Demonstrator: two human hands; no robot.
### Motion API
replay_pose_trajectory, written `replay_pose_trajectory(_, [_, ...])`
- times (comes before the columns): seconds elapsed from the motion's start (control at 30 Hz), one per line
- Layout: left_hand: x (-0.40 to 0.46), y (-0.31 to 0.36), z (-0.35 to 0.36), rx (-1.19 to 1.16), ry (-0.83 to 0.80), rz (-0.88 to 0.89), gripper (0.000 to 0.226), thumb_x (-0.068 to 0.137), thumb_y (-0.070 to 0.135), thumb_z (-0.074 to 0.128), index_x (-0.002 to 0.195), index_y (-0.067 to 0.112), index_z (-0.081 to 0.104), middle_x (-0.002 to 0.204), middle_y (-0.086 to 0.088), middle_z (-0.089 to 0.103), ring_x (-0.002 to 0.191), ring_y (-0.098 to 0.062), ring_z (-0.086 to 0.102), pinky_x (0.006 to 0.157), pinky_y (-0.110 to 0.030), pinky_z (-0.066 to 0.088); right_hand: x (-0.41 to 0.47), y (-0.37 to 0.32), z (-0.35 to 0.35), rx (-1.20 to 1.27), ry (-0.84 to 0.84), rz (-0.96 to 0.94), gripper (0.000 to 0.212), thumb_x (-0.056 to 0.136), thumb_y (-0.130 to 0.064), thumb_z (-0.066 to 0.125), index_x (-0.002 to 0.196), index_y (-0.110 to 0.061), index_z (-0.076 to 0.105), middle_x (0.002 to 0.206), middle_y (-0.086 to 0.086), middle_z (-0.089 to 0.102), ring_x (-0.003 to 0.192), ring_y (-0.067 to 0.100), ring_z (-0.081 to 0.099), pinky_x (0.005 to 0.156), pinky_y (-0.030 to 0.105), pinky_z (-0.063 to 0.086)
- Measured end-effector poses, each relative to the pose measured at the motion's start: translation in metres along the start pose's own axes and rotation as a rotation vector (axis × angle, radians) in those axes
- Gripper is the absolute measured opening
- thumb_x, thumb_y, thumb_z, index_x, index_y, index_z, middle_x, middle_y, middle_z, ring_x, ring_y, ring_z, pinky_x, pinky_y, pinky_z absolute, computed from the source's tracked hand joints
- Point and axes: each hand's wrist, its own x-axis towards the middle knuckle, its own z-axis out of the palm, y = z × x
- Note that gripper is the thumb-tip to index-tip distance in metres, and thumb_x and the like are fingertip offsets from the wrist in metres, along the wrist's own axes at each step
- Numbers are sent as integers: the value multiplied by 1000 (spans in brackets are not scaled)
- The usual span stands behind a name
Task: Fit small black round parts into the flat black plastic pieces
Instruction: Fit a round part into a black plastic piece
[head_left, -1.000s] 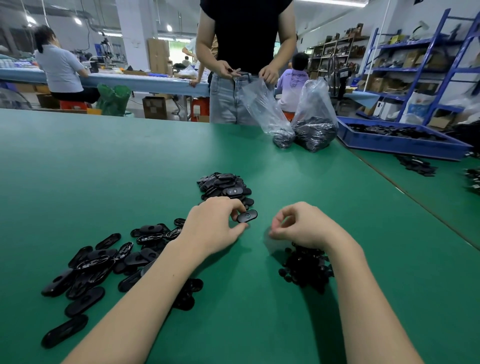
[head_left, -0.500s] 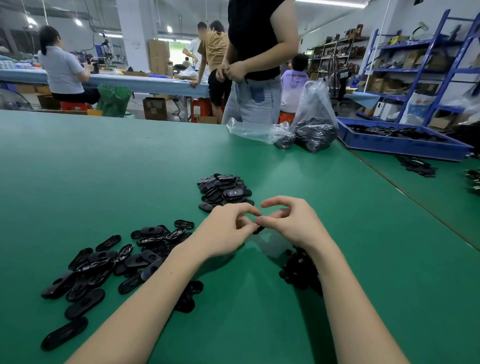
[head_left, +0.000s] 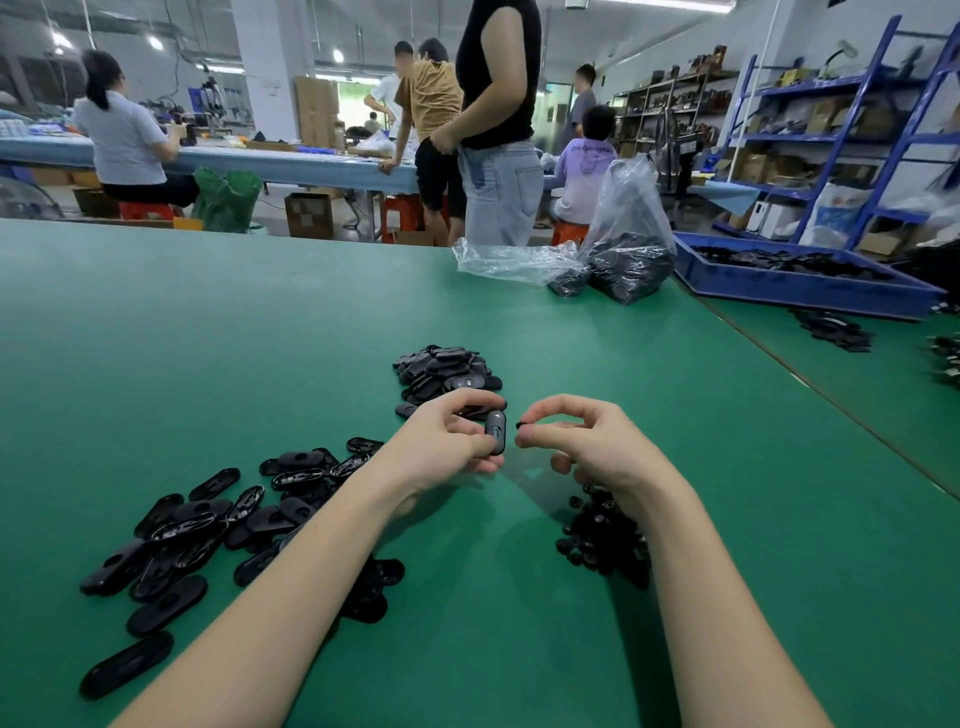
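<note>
From the head view, our left hand (head_left: 451, 435) is pinching one flat black oval plastic piece (head_left: 495, 433) upright above the green table (head_left: 208, 332). Our right hand (head_left: 582, 440) is pinching one small black round part (head_left: 521, 425) just beside it, not touching. Three piles and two clear plastic bags (head_left: 626, 234) are lying around; no writing is legible.

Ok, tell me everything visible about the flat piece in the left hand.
The flat black plastic piece is a small oval with rounded ends and a satin grey sheen. A slot-like opening shows on its face; finer detail is unclear. It stands on end above the green table, off the surface, face toward the camera. The left hand pinches it; the right hand is close beside it, apart.
</note>
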Motion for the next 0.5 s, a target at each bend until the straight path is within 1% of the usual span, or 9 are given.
replay_pose_trajectory(0.13, [0, 1, 2, -72, -7, 5, 29, 92, -9, 62, 114, 8, 68, 78, -11, 73, 78, -26, 75, 72, -25, 62, 1, 2, 1, -11, 31, -10, 9, 83, -12, 76, 80, -20, 78, 76, -5, 70, 46, 10, 45, 42, 16, 28])
replay_pose_trajectory(0.2, [-1, 2, 2, -39, 6, 21, 25, 91, -5, 65, 112, 8, 67, 85, -17, 76, 74, -22, 74, 67, -24, 60, 2, 2, 2, -27, 45, -9, 8, 84, -13, 75, 81, -19, 80, 72, -7, 69, 44, 10, 45, 41, 16, 29])
replay_pose_trajectory(0.3, [0, 1, 0, 42, 22, 33, 22, 89, 1, 70, 109, 9, 67, 87, -13, 78, 73, -16, 70, 64, -21, 56, 2, 3, 4, -35, 62, -19, 7, 84, -12, 76, 83, -18, 79, 64, -9, 66, 43, 8, 43, 41, 14, 29])
replay_pose_trajectory(0.4, [1, 0, -3, 37, 19, 48, 21, 89, 0, 70, 108, 8, 69, 87, -12, 78, 77, -18, 69, 72, -21, 58, 2, 2, 4, -19, 72, -39, 11, 84, -8, 76, 88, -18, 78, 65, -7, 66, 43, 8, 40, 42, 12, 33])
replay_pose_trajectory(0.5, [2, -1, -4, 31, 15, 85, 21, 87, -2, 71, 106, 7, 70, 84, -10, 78, 71, -15, 71, 72, -22, 59, 1, 1, 4, -38, 82, -43, 15, 84, -8, 73, 90, -20, 79, 64, -8, 63, 44, 9, 39, 43, 11, 34])
